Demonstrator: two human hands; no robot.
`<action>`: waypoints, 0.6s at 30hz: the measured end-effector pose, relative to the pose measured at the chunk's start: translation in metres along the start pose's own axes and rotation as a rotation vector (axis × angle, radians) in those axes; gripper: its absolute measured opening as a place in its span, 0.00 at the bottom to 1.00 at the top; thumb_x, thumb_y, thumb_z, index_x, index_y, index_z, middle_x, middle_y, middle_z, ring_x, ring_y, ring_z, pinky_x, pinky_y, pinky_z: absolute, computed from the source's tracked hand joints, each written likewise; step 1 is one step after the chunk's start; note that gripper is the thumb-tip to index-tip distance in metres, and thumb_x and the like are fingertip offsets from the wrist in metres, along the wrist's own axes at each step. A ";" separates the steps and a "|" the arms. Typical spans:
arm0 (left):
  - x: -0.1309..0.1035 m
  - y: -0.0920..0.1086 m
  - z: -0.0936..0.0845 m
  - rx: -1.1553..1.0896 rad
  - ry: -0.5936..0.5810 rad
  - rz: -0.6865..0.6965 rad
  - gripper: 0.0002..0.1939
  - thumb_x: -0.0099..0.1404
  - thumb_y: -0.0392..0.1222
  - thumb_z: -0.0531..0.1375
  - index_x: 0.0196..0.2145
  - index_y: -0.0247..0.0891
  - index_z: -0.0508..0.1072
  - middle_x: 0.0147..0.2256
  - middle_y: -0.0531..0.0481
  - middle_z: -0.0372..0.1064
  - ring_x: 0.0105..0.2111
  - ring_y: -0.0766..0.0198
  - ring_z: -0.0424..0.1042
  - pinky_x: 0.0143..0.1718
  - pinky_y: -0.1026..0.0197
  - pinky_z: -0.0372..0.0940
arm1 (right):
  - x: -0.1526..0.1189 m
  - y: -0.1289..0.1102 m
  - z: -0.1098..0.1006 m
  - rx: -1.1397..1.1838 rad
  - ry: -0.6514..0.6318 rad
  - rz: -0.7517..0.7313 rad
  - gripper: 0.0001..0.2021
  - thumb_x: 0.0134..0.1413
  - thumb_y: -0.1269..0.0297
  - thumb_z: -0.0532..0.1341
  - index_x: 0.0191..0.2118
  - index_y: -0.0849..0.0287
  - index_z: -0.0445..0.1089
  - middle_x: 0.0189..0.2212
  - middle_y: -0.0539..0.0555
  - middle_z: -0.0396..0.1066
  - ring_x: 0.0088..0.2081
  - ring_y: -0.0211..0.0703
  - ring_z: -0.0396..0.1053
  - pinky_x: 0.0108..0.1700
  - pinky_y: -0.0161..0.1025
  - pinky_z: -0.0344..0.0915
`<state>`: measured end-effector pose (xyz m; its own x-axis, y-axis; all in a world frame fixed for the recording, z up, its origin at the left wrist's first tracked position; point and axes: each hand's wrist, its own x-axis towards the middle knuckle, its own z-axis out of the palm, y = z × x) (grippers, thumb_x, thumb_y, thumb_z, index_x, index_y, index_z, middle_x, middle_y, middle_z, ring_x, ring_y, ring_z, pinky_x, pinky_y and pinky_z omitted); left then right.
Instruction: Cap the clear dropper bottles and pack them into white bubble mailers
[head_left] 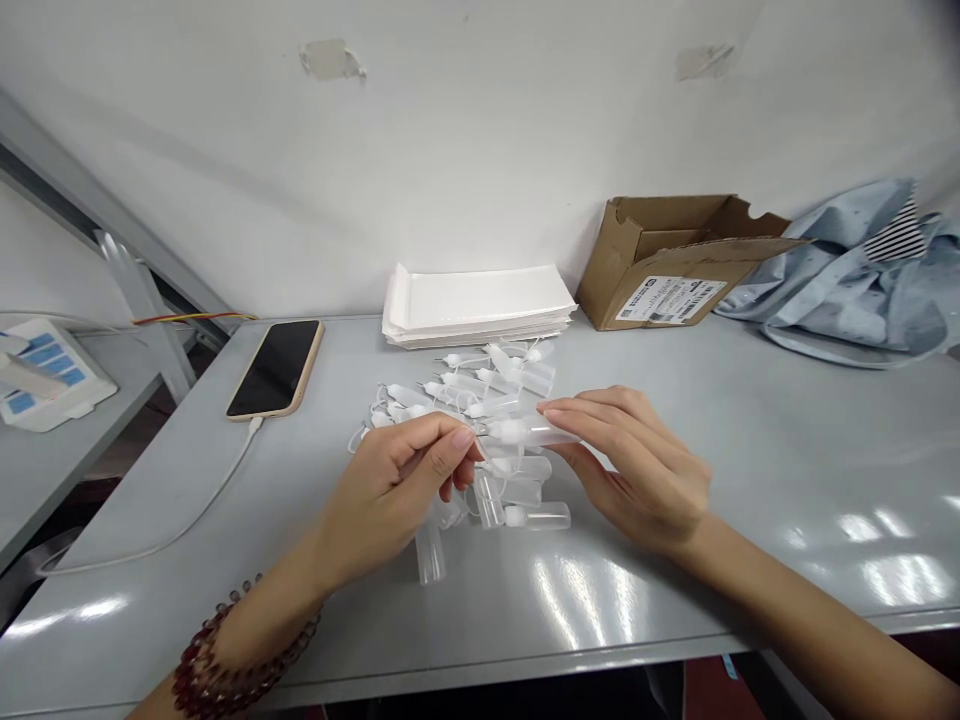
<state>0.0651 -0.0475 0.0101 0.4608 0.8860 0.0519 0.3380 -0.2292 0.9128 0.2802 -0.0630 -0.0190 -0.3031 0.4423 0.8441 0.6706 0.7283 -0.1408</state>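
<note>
My right hand (637, 465) is closed round the body of a small translucent bottle (529, 432), which lies level with its white needle-tipped end pointing left. At that tip, the thumb and forefinger of my left hand (412, 480) are pinched together; what they grip is too small to make out, perhaps hidden by the fingers. Beneath and behind both hands lies a loose pile of similar bottles (538, 516) with white tops, thin needles and looped straps. One bottle (430, 552) lies nearest the front edge, below my left hand.
Behind the pile is a stack of white trays or envelopes (480, 300). An open cardboard box (675, 265) and blue cloth (847, 275) are at the back right. A phone (276, 368) with a white cable (217, 500) lies left on the grey table (810, 440).
</note>
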 end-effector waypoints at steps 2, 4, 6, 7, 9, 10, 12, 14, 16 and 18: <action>-0.001 0.001 0.000 0.003 0.001 0.001 0.15 0.69 0.41 0.51 0.27 0.38 0.71 0.22 0.57 0.67 0.23 0.72 0.65 0.26 0.70 0.63 | 0.000 0.000 0.000 0.010 0.003 0.005 0.15 0.50 0.80 0.63 0.44 0.61 0.70 0.33 0.59 0.77 0.34 0.45 0.72 0.33 0.43 0.70; -0.001 0.001 -0.001 0.003 0.008 0.004 0.15 0.69 0.41 0.51 0.27 0.38 0.71 0.22 0.57 0.67 0.23 0.72 0.65 0.26 0.70 0.63 | 0.000 0.001 0.000 0.012 0.020 0.015 0.16 0.49 0.81 0.63 0.44 0.62 0.70 0.33 0.60 0.77 0.35 0.46 0.72 0.34 0.43 0.70; -0.001 0.001 -0.002 0.002 0.012 0.009 0.15 0.69 0.41 0.51 0.27 0.38 0.71 0.22 0.57 0.67 0.23 0.72 0.65 0.26 0.70 0.62 | 0.000 0.001 -0.001 0.010 0.027 0.025 0.16 0.49 0.81 0.63 0.44 0.62 0.70 0.33 0.60 0.77 0.35 0.46 0.72 0.34 0.43 0.70; -0.001 0.001 -0.002 0.002 0.011 0.011 0.15 0.69 0.41 0.51 0.27 0.38 0.71 0.22 0.56 0.67 0.23 0.72 0.65 0.26 0.70 0.62 | 0.001 0.001 -0.001 0.010 0.023 0.024 0.15 0.49 0.81 0.63 0.44 0.62 0.70 0.33 0.59 0.77 0.35 0.46 0.72 0.33 0.43 0.70; 0.000 0.001 -0.002 0.001 0.008 0.012 0.16 0.69 0.41 0.51 0.26 0.38 0.71 0.22 0.56 0.66 0.23 0.72 0.65 0.26 0.70 0.62 | 0.001 0.001 -0.001 0.014 0.005 0.016 0.15 0.50 0.80 0.63 0.44 0.61 0.70 0.33 0.58 0.77 0.34 0.46 0.72 0.33 0.43 0.70; 0.000 0.001 -0.002 0.000 0.008 0.011 0.16 0.69 0.41 0.51 0.26 0.38 0.71 0.22 0.56 0.66 0.23 0.72 0.65 0.26 0.70 0.62 | 0.001 0.001 -0.002 0.018 -0.004 0.013 0.15 0.51 0.80 0.62 0.44 0.60 0.70 0.33 0.58 0.77 0.34 0.46 0.72 0.32 0.43 0.69; 0.000 0.001 -0.001 0.001 0.010 0.012 0.16 0.69 0.41 0.51 0.26 0.38 0.71 0.22 0.57 0.66 0.23 0.72 0.64 0.26 0.71 0.62 | 0.001 0.001 -0.002 0.022 -0.008 0.008 0.14 0.51 0.80 0.62 0.44 0.61 0.70 0.33 0.59 0.77 0.34 0.46 0.72 0.32 0.43 0.69; 0.000 0.001 -0.001 0.005 0.006 0.012 0.15 0.69 0.41 0.51 0.26 0.38 0.71 0.22 0.57 0.66 0.23 0.72 0.64 0.26 0.71 0.62 | 0.001 0.001 -0.002 0.018 -0.005 0.006 0.14 0.51 0.80 0.62 0.44 0.61 0.69 0.33 0.59 0.77 0.34 0.45 0.72 0.32 0.43 0.68; 0.000 0.001 -0.002 0.013 -0.004 0.012 0.15 0.69 0.40 0.51 0.26 0.38 0.71 0.22 0.57 0.66 0.23 0.72 0.64 0.26 0.72 0.62 | 0.001 0.001 -0.002 0.007 -0.006 -0.001 0.14 0.51 0.80 0.62 0.44 0.61 0.69 0.33 0.58 0.77 0.34 0.45 0.72 0.32 0.43 0.68; 0.000 0.001 -0.002 0.022 -0.014 0.012 0.15 0.69 0.40 0.51 0.26 0.38 0.70 0.22 0.57 0.66 0.23 0.72 0.64 0.26 0.72 0.62 | 0.001 0.001 -0.002 -0.003 -0.011 -0.006 0.14 0.51 0.80 0.62 0.44 0.60 0.69 0.33 0.58 0.77 0.33 0.45 0.72 0.31 0.43 0.68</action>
<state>0.0636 -0.0471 0.0118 0.4762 0.8775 0.0569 0.3504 -0.2488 0.9030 0.2814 -0.0627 -0.0172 -0.3142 0.4440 0.8391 0.6708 0.7293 -0.1347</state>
